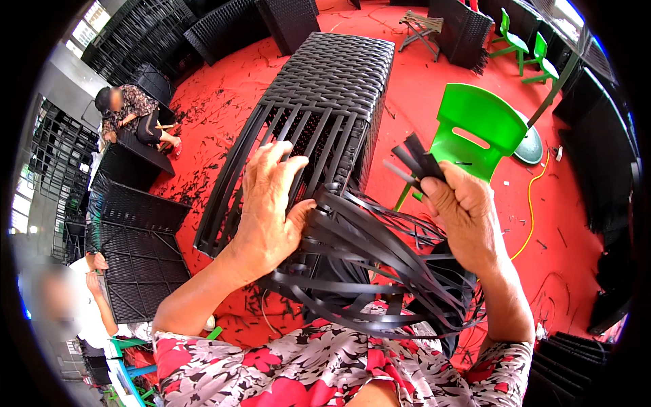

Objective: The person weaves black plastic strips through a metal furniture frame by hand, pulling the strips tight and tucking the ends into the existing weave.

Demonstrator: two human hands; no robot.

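A long woven furniture piece of black flat plastic strips stretches away from me. Its far part is tightly woven, while bare parallel strips run lengthwise over the near part. My left hand lies over these strips with fingers apart and slightly bent, its thumb towards the loose ends; the fingertips partly hide what they touch. My right hand is closed round a bundle of black flat strips, whose ends stick out past the thumb. Long loose strips loop from the frame across my lap.
A green plastic chair stands just beyond my right hand. Strip scraps litter the red floor, where a yellow cable runs at right. At left, one person sits by woven panels; another person's arm is nearer.
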